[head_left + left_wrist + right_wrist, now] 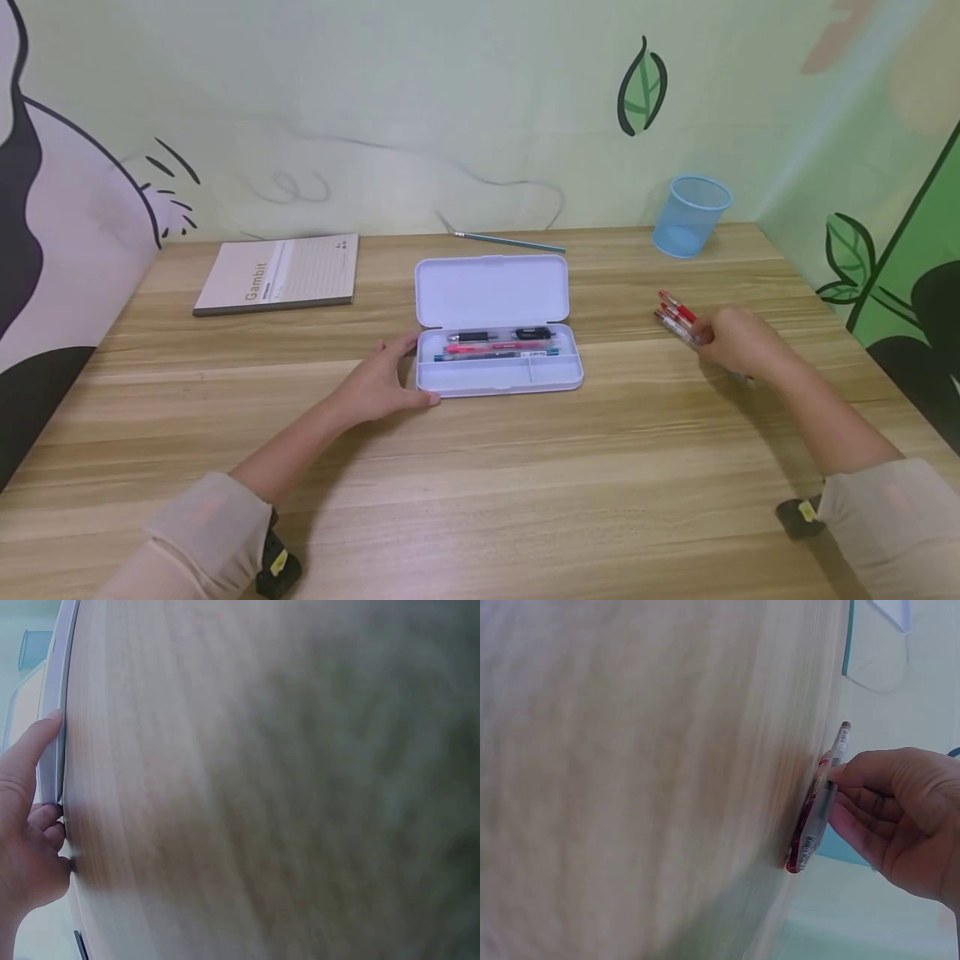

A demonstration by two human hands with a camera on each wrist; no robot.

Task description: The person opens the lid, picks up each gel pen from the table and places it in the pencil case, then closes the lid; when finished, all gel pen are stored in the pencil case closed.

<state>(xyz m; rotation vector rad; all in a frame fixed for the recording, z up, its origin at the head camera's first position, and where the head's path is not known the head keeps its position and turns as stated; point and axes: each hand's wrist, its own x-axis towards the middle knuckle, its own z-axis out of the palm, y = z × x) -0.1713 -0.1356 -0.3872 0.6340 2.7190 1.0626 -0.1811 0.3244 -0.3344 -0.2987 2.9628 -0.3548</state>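
A pale lavender pencil case point(491, 292) lies with its lid folded back in the head view. Several pens point(501, 347), black, pink and teal, lie in its long back compartment; its smaller front compartments hold nothing visible. My left hand point(375, 385) holds the case's left end, thumb at the front corner and fingers at the side. To the right, my right hand point(741, 340) pinches a clear-barrelled pen point(823, 810) between thumb and fingers. Right beside that pen are red pens point(678, 310) on the table; whether the fingers also touch them, I cannot tell.
A Gambit notebook point(281, 271) lies at the back left. Behind the case, a thin teal brush point(513, 242) rests near the wall. A blue translucent cup point(690, 218) stands at the back right. The wooden table point(510, 492) meets painted walls at the back and right.
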